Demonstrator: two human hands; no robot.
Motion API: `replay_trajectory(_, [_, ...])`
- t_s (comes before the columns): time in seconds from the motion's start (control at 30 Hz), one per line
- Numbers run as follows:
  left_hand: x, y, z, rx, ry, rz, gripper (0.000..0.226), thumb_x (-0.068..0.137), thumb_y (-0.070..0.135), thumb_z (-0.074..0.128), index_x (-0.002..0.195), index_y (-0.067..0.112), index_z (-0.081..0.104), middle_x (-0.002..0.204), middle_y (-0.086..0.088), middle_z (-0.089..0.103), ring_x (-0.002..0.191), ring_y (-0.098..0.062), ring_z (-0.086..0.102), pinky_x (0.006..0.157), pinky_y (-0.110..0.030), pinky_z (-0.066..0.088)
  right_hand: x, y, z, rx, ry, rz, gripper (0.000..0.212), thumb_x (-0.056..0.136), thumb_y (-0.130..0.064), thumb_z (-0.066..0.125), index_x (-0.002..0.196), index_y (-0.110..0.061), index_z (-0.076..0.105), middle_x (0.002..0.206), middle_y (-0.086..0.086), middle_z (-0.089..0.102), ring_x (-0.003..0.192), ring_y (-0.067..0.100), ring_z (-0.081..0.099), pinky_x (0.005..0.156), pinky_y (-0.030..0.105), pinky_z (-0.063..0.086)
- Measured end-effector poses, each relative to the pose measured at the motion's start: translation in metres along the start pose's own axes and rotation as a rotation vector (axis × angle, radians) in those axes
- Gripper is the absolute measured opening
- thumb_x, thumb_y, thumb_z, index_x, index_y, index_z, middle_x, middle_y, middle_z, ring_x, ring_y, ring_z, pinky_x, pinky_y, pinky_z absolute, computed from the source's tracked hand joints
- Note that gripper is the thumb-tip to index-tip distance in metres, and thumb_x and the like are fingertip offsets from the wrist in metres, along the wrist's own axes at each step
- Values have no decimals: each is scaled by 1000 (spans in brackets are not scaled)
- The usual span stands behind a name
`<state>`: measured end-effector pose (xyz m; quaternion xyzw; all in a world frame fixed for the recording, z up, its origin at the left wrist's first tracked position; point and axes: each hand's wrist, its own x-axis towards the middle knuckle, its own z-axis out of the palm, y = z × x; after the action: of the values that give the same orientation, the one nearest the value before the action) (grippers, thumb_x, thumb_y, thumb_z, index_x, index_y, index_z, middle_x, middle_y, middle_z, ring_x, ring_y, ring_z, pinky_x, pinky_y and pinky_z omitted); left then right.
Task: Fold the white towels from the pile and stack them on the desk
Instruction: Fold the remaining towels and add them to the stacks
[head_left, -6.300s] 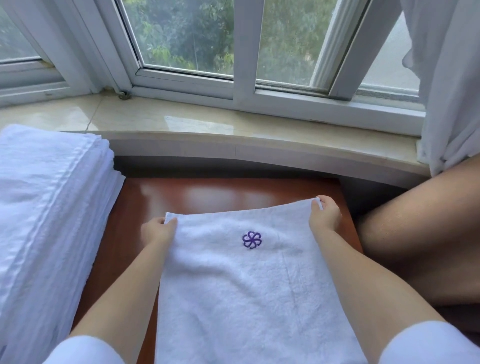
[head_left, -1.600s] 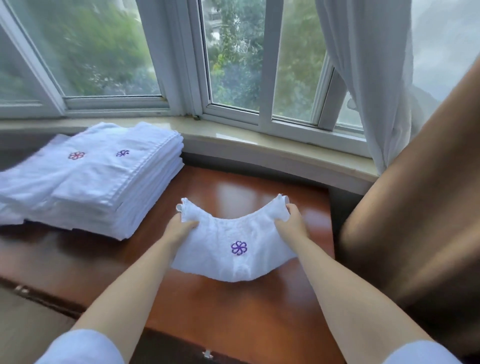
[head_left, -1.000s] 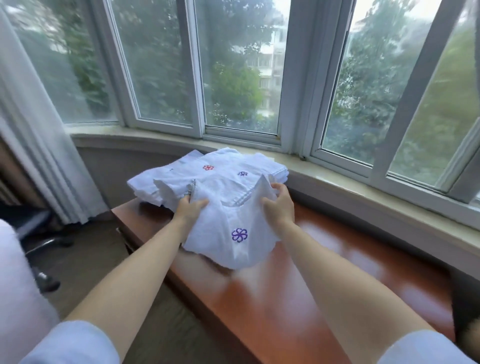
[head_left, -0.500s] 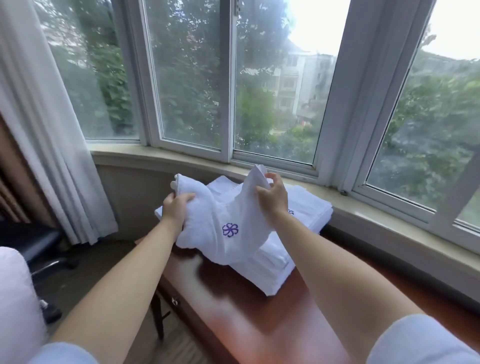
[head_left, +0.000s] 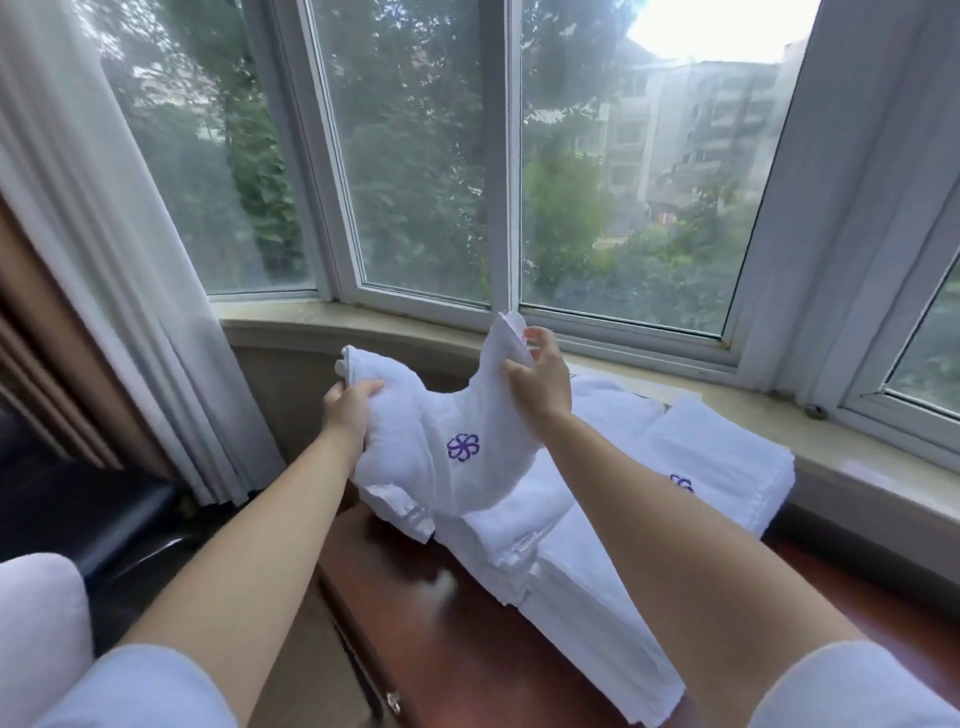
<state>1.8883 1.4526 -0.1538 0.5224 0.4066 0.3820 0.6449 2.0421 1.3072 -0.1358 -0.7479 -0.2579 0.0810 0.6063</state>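
The left hand (head_left: 349, 410) and right hand (head_left: 540, 382) hold 1 folded towel (head_left: 452, 457) above the stack (head_left: 623, 499) on the counter (head_left: 441, 639).

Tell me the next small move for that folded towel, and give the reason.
Probably lower the folded towel flat onto the stack. Both the left hand and the right hand grip it above the stack, sagging between them.

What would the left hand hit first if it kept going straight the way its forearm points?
The left hand already grips the folded towel. Straight on, up and away, the wall below the window sill looks first in line, then the window glass; depth is unclear.
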Motion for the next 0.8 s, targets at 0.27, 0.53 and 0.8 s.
replay_trajectory(0.27, [88, -4, -13, 88, -116, -97, 37, 80, 19, 57, 114, 4, 59, 86, -12, 61, 77, -28, 61, 65, -31, 48, 59, 12, 56, -85, 65, 82, 50, 80, -12, 46, 127, -28, 44, 87, -11, 55, 82, 21, 56, 71, 28, 38])
replay_trajectory(0.53, [189, 12, -26, 99, -465, -177, 39, 82, 5, 53, 119, 16, 45, 92, -10, 53, 80, -26, 55, 62, -30, 46, 104, -3, 130, -306, 165, 86, 54, 79, -10, 42, 129, -30, 43, 92, -9, 56, 86, 26, 59, 77, 35, 46])
replay_trajectory(0.8, [258, 5, -13, 151, -586, -308, 7, 89, 22, 55, 92, 16, 55, 73, -3, 57, 59, -17, 56, 48, -24, 45, 143, -8, 165, -394, 256, 77, 52, 79, -11, 44, 127, -32, 45, 98, -10, 58, 77, 21, 57, 66, 31, 42])
